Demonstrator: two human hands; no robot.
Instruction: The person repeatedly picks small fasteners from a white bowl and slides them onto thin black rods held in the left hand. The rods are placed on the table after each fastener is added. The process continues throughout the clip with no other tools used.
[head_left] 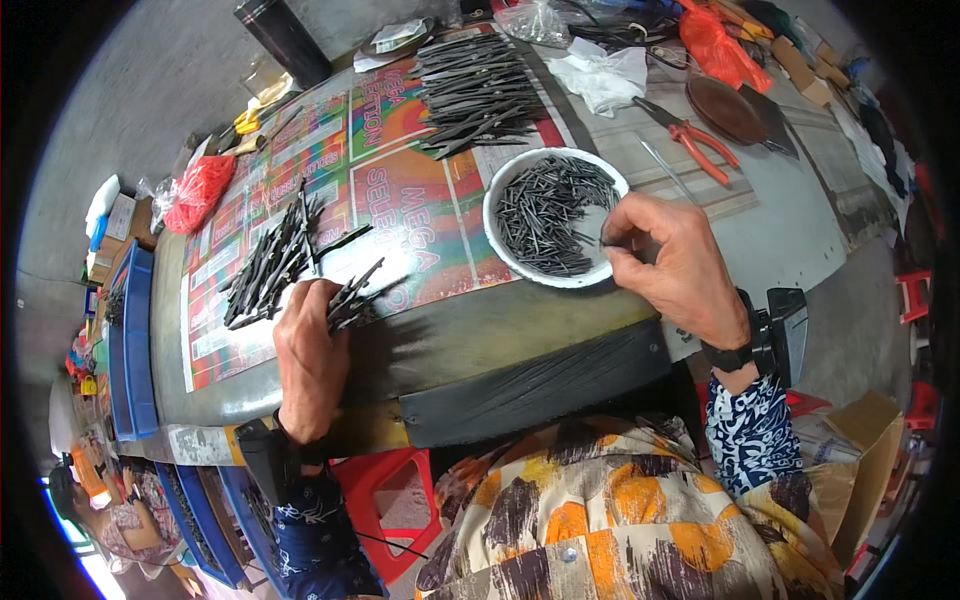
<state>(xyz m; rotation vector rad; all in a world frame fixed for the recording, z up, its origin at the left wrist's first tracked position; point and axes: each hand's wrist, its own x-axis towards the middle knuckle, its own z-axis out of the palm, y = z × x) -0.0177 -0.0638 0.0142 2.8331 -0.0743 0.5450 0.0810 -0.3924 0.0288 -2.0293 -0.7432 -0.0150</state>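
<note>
A white bowl (492, 222) full of short, thin dark metal pins (545, 215) stands in the middle of the table. My right hand (672, 262) is over its right rim, thumb and forefinger pinched together; whatever is between the fingertips is too small to make out. To the left, my left hand (312, 350) is closed at the near edge of a loose heap of slim black strips (272, 258). A cluster of the same strips (352, 296) sticks out past its fingers on the right. Farther back lie stacked rows of black strips (478, 92).
Printed colourful sheeting (420, 235) covers part of the table. Red-handled pliers (690, 140), a thin metal rod (668, 168), a brown round object (727, 110) and white crumpled plastic (600, 78) lie at the right. A red bag (203, 192) and blue crate (130, 340) are left.
</note>
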